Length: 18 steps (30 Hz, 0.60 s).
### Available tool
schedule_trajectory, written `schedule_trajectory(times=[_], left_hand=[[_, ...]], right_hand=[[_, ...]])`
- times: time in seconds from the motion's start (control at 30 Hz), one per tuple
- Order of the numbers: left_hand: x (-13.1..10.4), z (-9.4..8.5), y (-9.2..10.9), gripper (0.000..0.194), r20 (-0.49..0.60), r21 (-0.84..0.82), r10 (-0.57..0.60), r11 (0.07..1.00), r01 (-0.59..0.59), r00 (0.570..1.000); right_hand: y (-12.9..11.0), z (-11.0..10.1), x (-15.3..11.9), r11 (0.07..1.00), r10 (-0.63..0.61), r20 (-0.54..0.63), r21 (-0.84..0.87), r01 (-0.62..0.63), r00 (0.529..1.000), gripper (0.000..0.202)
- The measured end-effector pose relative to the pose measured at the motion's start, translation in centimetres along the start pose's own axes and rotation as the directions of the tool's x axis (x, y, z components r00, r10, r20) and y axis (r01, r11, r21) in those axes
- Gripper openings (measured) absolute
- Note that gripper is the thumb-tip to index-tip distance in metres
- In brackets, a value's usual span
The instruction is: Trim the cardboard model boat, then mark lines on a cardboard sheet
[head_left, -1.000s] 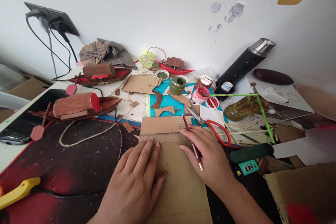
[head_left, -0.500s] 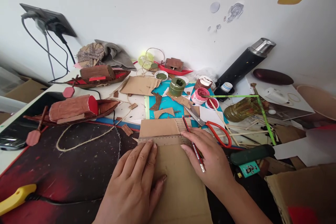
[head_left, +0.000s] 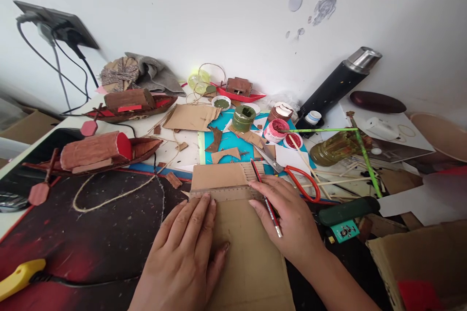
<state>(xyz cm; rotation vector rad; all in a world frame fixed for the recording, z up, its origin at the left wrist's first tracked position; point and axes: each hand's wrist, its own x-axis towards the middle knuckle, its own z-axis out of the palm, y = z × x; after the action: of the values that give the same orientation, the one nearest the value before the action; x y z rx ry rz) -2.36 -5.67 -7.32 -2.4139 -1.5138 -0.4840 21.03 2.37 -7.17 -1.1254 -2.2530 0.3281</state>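
A sheet of brown cardboard point(head_left: 251, 252) lies in front of me, with a clear ruler point(head_left: 228, 194) laid across it near its far end. My left hand point(head_left: 182, 248) rests flat on the cardboard, fingertips pressing on the ruler's left part. My right hand point(head_left: 288, 216) has a red and black pencil point(head_left: 270, 211) held among its fingers, eraser end towards me. Its fingertips touch the ruler's right end. Beyond the ruler, a strip of cardboard point(head_left: 217, 176) shows a corrugated patch at its right. Orange-handled scissors point(head_left: 301, 182) lie just past my right hand.
Two brown model boats point(head_left: 97, 150) point(head_left: 134, 106) stand at left, a red one point(head_left: 241, 90) at the back. Paint jars point(head_left: 243, 119) sit on a blue sheet point(head_left: 233, 141). A black thermos point(head_left: 332, 87) leans at right. A yellow-handled corded tool point(head_left: 22, 279) lies front left.
The whole view has shifted slightly, with things appearing a little further left and up. Both hands, the ruler and the pencil keep the same positions on the cardboard.
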Motion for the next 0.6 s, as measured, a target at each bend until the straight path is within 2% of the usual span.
schedule_trajectory(times=[0.4,0.6], left_hand=[[-0.35,0.45,0.16,0.057,0.015,0.027,0.002,1.0,-0.002,1.0],[-0.31,0.6,0.28,0.058,0.014,0.058,0.011,0.998,-0.012,1.0]], right_hand=[[0.01,0.07,0.0,1.0,-0.006,-0.007,0.006,0.006,1.0,0.025],[0.11,0.1,-0.09,1.0,-0.009,-0.057,0.026,0.01,0.998,0.025]])
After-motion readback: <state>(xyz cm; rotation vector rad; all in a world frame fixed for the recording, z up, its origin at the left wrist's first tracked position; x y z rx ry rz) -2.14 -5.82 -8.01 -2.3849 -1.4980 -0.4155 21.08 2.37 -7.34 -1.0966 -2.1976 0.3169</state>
